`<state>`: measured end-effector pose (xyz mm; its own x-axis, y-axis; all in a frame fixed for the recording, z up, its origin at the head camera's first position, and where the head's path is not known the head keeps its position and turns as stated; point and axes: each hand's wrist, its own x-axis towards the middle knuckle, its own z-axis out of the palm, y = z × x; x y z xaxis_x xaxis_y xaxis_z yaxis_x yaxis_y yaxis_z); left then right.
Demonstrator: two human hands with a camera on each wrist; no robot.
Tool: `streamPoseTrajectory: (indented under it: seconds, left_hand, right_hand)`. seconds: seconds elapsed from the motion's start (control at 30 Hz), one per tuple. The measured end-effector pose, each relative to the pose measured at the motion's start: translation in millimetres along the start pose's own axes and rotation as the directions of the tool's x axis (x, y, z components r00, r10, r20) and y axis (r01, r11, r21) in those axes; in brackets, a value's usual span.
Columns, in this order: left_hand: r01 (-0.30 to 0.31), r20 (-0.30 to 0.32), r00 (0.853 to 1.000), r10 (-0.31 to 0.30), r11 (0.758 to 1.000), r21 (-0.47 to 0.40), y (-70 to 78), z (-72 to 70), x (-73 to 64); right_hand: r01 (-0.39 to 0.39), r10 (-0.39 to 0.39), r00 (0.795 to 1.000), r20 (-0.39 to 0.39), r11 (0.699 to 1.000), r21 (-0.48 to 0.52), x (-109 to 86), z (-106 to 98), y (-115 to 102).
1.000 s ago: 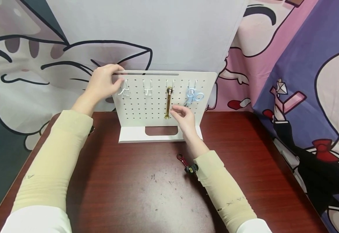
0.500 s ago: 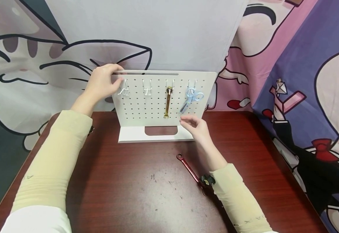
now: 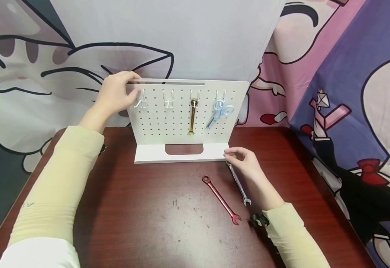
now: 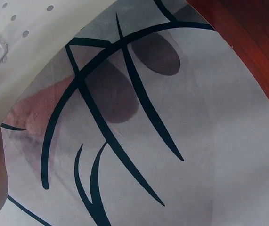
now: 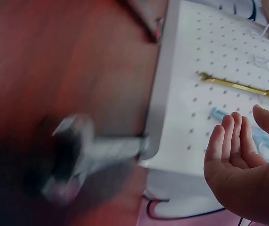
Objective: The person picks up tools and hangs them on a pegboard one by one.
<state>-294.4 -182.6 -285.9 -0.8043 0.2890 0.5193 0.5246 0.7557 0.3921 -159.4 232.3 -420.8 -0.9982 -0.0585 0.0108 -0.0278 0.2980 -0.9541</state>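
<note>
My left hand (image 3: 116,91) grips the upper left corner of a white pegboard (image 3: 150,152), thumb in front and fingers behind. From its hooks hang a gold combination wrench (image 3: 192,118) and light blue scissors (image 3: 219,109). Low by the board's right base corner is my right hand (image 3: 246,163), its fingertips just over the upper end of a silver combination wrench (image 3: 238,183) on the table. In the right wrist view the right hand (image 5: 247,165) has loosely bent fingers with nothing between them. A red combination wrench (image 3: 221,199) lies left of the silver one.
Two white hooks on the board's left, a left hook (image 3: 142,101) and a middle hook (image 3: 168,101), carry nothing. The board stands near the back of a dark red wooden table (image 3: 131,208). Behind it hangs a printed cloth (image 3: 208,41). A small camera (image 3: 259,219) sits on the right wrist.
My right hand has moved from beside the hanging gold wrench down and right to the silver wrench, uncovering both wrenches on the table. My left hand stays on the board's corner.
</note>
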Motion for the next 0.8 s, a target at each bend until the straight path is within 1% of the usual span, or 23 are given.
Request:
streamPoseTrajectory:
  seconds: [0.1,0.17,0.23,0.3,0.4,0.53,0.67,0.8]
  left_hand:
    - [-0.005,-0.004,1.0,0.005,1.0,0.002,-0.7,-0.3,-0.2]
    - [-0.01,-0.004,1.0,0.01,1.0,0.003,-1.2,-0.3,-0.3]
    - [-0.011,-0.001,1.0,0.011,1.0,0.003,-1.0,-0.6,-0.5]
    - [-0.01,0.003,1.0,0.01,1.0,0.002,-0.1,-0.9,-0.8]
    - [-0.01,0.006,1.0,0.01,1.0,0.001,1.2,-1.2,-0.9]
    - [-0.013,0.003,1.0,0.013,1.0,0.002,1.7,-1.2,-0.1]
    - [-0.015,0.0,1.0,0.015,1.0,0.001,0.3,0.1,0.4]
    - [-0.014,-0.008,1.0,0.014,1.0,0.001,-1.4,1.0,0.1]
  right_hand:
    - [-0.016,0.016,1.0,0.005,1.0,-0.026,-4.6,-9.7,7.9]
    - [-0.04,0.04,0.999,0.001,0.998,-0.043,-8.1,-14.7,12.8]
    - [-0.045,0.046,0.999,0.003,0.996,-0.074,-11.4,-18.8,17.0]
    - [-0.037,0.038,0.999,0.006,0.992,-0.123,-14.6,-22.1,20.7]
    - [-0.009,0.012,1.0,0.014,0.977,-0.215,-19.4,-25.2,25.4]
    - [0.023,-0.014,1.0,0.028,0.948,-0.319,-23.0,-28.4,32.8]
    - [0.034,-0.018,0.999,0.046,0.93,-0.365,-24.3,-31.4,40.1]
    - [0.036,-0.012,0.998,0.065,0.923,-0.383,-25.1,-33.7,45.0]
